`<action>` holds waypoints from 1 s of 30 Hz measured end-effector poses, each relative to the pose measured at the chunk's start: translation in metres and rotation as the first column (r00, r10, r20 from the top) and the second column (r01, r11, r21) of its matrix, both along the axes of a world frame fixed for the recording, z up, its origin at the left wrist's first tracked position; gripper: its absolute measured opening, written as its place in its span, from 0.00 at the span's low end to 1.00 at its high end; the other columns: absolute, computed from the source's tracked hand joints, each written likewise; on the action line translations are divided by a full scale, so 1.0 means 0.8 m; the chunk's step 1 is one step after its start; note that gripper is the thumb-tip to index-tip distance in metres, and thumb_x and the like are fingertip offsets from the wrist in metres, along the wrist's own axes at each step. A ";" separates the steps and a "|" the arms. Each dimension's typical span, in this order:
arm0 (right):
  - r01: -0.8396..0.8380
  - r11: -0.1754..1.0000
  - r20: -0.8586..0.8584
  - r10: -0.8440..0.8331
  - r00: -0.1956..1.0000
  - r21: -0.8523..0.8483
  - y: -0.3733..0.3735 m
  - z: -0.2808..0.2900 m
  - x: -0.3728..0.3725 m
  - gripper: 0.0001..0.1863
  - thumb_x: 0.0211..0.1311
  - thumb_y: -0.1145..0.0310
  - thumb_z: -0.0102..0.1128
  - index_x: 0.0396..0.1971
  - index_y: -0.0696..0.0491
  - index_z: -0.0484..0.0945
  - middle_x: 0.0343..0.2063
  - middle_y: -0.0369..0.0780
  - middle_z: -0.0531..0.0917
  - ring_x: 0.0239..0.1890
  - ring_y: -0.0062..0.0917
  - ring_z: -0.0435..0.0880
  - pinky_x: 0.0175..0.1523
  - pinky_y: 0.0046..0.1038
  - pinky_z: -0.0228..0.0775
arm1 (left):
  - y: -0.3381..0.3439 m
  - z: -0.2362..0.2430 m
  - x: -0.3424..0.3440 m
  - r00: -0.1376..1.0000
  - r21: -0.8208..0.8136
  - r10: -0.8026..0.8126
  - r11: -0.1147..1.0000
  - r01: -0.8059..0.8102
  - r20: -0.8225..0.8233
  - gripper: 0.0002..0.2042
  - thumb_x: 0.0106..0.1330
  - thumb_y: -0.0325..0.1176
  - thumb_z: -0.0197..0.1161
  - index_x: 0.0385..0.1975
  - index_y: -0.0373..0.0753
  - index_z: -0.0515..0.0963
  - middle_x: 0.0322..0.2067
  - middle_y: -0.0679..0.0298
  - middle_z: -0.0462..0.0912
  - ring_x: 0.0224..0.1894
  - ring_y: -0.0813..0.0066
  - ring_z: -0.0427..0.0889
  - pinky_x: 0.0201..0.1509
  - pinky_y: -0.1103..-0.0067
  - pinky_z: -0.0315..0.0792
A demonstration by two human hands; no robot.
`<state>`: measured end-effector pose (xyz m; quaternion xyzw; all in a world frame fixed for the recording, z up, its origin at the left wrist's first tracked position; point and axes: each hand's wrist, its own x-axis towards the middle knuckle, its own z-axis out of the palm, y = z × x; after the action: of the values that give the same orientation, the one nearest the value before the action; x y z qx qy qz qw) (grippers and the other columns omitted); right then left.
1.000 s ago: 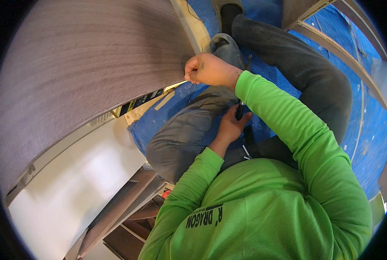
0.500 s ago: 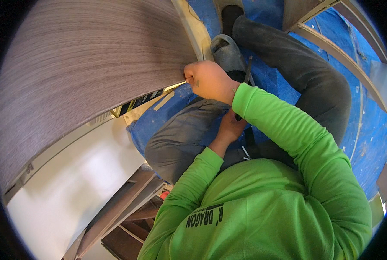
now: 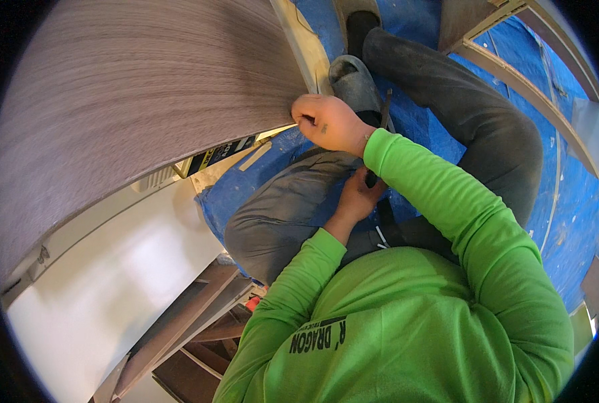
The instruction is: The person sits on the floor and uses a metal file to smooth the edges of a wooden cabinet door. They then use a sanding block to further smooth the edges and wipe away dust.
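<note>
A large brown wood-grain panel [image 3: 165, 80] fills the upper left, its corner close to my right hand [image 3: 333, 123]. The fingers of that hand are curled closed beside the corner; whatever they pinch is hidden. Lower down, between my legs, my left hand [image 3: 360, 197] is wrapped round the dark handle [image 3: 371, 178] of a long thin tool. Its narrow blade [image 3: 386, 102] appears beyond my right wrist, pointing away from me. My right forearm covers the tool's middle, so its exact kind cannot be told.
Blue sheeting [image 3: 420, 131] covers the floor under my legs. A dark and yellow box [image 3: 222, 154] sits under the panel's edge, near a white panel [image 3: 125, 269]. Wooden frame pieces [image 3: 531, 97] stand at upper right; brown boards [image 3: 178, 329] lie at lower left.
My right hand has shifted slightly to the right, away from the panel's corner. The left hand still grips the tool in nearly the same place.
</note>
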<state>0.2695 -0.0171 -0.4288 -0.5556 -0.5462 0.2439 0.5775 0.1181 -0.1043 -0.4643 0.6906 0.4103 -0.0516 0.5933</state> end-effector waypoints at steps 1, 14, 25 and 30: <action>0.020 0.998 -0.038 -0.022 0.999 -0.055 0.000 -0.003 0.002 0.02 0.57 0.76 0.57 0.28 0.57 0.74 0.26 0.45 0.76 0.31 0.45 0.78 0.38 0.40 0.71 | -0.001 -0.006 -0.003 1.000 -0.002 0.012 1.000 -0.012 0.028 0.21 0.67 0.36 0.66 0.57 0.35 0.75 0.55 0.47 0.81 0.60 0.54 0.78 0.64 0.66 0.70; 0.073 0.997 0.164 -0.072 0.984 0.000 -0.006 0.011 -0.006 0.02 0.55 0.75 0.58 0.26 0.55 0.75 0.26 0.44 0.80 0.32 0.47 0.81 0.37 0.45 0.74 | 0.005 0.013 0.003 0.998 -0.014 -0.037 0.999 0.037 -0.045 0.25 0.65 0.41 0.67 0.59 0.37 0.72 0.52 0.44 0.82 0.56 0.49 0.81 0.59 0.64 0.73; 0.255 0.893 -0.031 -0.286 0.958 -0.370 -0.011 -0.013 0.012 0.09 0.58 0.68 0.56 0.27 0.58 0.78 0.26 0.51 0.81 0.31 0.46 0.81 0.39 0.40 0.73 | 0.001 0.025 0.004 0.994 -0.004 -0.007 1.000 0.006 -0.111 0.23 0.66 0.39 0.68 0.57 0.34 0.75 0.54 0.46 0.81 0.59 0.53 0.79 0.63 0.67 0.71; 0.299 0.901 -0.128 -0.352 0.927 -0.315 -0.025 0.021 0.056 0.17 0.65 0.60 0.55 0.27 0.59 0.79 0.23 0.53 0.81 0.29 0.47 0.82 0.39 0.40 0.73 | -0.005 0.049 0.006 0.995 0.181 -0.046 0.982 0.061 -0.086 0.27 0.65 0.45 0.70 0.56 0.31 0.75 0.44 0.45 0.84 0.48 0.59 0.84 0.54 0.67 0.75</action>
<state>0.3145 -0.0373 -0.4120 -0.6931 -0.3486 0.2705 0.5700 0.1230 -0.1084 -0.4247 0.7505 0.4183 -0.0576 0.5084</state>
